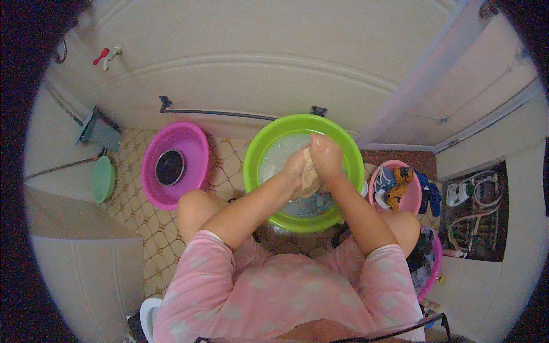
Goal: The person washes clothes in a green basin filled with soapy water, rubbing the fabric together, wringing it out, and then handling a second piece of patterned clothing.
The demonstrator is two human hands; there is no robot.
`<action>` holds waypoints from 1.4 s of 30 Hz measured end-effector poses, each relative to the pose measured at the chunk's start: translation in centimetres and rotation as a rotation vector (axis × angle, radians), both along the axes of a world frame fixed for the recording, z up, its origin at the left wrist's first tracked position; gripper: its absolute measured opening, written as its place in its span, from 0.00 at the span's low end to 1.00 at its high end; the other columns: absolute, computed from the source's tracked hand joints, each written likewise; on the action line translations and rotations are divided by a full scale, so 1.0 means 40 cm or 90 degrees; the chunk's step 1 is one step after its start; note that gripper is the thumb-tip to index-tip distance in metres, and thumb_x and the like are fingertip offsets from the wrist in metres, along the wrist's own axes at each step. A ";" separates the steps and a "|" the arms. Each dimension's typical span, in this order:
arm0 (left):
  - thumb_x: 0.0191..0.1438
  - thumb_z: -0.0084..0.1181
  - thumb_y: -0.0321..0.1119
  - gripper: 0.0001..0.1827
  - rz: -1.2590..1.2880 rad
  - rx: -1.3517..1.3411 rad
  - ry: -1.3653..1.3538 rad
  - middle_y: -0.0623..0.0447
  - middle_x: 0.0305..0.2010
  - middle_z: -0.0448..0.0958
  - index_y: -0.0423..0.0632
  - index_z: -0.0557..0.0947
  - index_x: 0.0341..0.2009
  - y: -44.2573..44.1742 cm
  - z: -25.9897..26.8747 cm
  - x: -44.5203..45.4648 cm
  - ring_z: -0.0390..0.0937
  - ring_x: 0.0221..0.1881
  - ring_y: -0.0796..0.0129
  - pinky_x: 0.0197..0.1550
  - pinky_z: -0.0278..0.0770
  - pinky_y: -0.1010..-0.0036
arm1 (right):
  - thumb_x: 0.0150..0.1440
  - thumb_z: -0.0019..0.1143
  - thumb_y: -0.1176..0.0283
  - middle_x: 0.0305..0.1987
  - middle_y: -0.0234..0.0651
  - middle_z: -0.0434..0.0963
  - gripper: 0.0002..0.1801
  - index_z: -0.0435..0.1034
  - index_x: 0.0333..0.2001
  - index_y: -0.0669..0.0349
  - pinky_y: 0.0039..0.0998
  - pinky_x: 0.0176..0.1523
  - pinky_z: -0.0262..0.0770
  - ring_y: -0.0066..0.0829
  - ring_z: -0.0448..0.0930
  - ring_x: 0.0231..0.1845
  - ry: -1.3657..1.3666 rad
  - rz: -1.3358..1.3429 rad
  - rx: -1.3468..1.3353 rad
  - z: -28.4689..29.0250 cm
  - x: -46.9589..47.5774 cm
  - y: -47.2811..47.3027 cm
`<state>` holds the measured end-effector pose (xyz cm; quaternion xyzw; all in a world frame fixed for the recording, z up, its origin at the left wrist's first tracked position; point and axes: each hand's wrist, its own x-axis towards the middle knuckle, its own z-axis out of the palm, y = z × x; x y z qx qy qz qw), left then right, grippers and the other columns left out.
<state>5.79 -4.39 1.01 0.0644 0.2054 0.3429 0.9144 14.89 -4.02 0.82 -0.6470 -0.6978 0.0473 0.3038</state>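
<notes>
A bright green plastic basin [303, 120] stands on the floor before me, with whitish, sudsy water [274, 154] in it. My left hand [296, 167] and my right hand [326, 152] are close together above the water. Between them they grip a wet, bunched beige cloth [310, 178], whose lower end hangs toward the water. Fingers of both hands are partly hidden by the cloth and by each other. Darker cloth [317, 203] lies in the water near the basin's front side.
To the left, a magenta basin [195, 163] holds a dark round bowl [170, 167]. Beyond are a green basin [104, 179] and a grey bucket [101, 130]. On the right stand a pink basin [414, 195] of clothes and another laundry-filled magenta basin [436, 257]. A pipe [223, 113] runs along the wall.
</notes>
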 end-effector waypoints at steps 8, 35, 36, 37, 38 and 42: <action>0.54 0.32 0.48 0.21 0.012 0.037 0.082 0.48 0.37 0.72 0.45 0.72 0.37 0.020 -0.021 -0.021 0.72 0.35 0.60 0.41 0.69 0.66 | 0.52 0.38 0.62 0.20 0.44 0.71 0.18 0.67 0.21 0.64 0.39 0.28 0.65 0.43 0.71 0.23 -0.214 -0.028 0.068 -0.092 -0.019 0.002; 0.54 0.39 0.39 0.17 0.125 0.432 0.470 0.48 0.41 0.70 0.40 0.70 0.43 0.137 0.079 -0.232 0.68 0.42 0.66 0.46 0.66 0.72 | 0.51 0.42 0.73 0.54 0.40 0.61 0.24 0.54 0.53 0.65 0.27 0.55 0.59 0.31 0.64 0.53 1.039 0.200 -0.175 0.106 0.182 0.014; 0.53 0.40 0.38 0.16 0.106 0.466 0.517 0.47 0.42 0.69 0.41 0.70 0.43 0.136 0.077 -0.237 0.68 0.43 0.65 0.47 0.65 0.71 | 0.52 0.40 0.73 0.54 0.41 0.60 0.25 0.53 0.54 0.66 0.27 0.55 0.58 0.31 0.63 0.53 1.045 0.218 -0.178 0.109 0.177 0.015; 0.52 0.42 0.38 0.16 0.136 0.610 0.679 0.47 0.42 0.69 0.43 0.70 0.43 0.140 0.045 -0.252 0.67 0.44 0.63 0.48 0.63 0.70 | 0.52 0.39 0.72 0.54 0.42 0.60 0.25 0.51 0.54 0.66 0.27 0.55 0.58 0.31 0.63 0.53 1.052 0.237 -0.184 0.115 0.163 0.015; 0.50 0.44 0.38 0.16 0.164 0.753 0.842 0.46 0.43 0.68 0.44 0.70 0.42 0.150 -0.009 -0.271 0.66 0.46 0.61 0.49 0.62 0.69 | 0.53 0.38 0.71 0.55 0.42 0.59 0.25 0.50 0.55 0.66 0.27 0.55 0.58 0.30 0.63 0.54 1.058 0.256 -0.190 0.119 0.150 0.016; 0.43 0.52 0.38 0.19 0.101 0.802 0.834 0.44 0.44 0.67 0.49 0.71 0.42 0.110 -0.039 -0.208 0.61 0.49 0.55 0.53 0.57 0.67 | 0.52 0.39 0.71 0.56 0.41 0.58 0.25 0.50 0.55 0.65 0.28 0.56 0.56 0.30 0.62 0.55 1.045 0.285 -0.222 0.109 0.152 0.025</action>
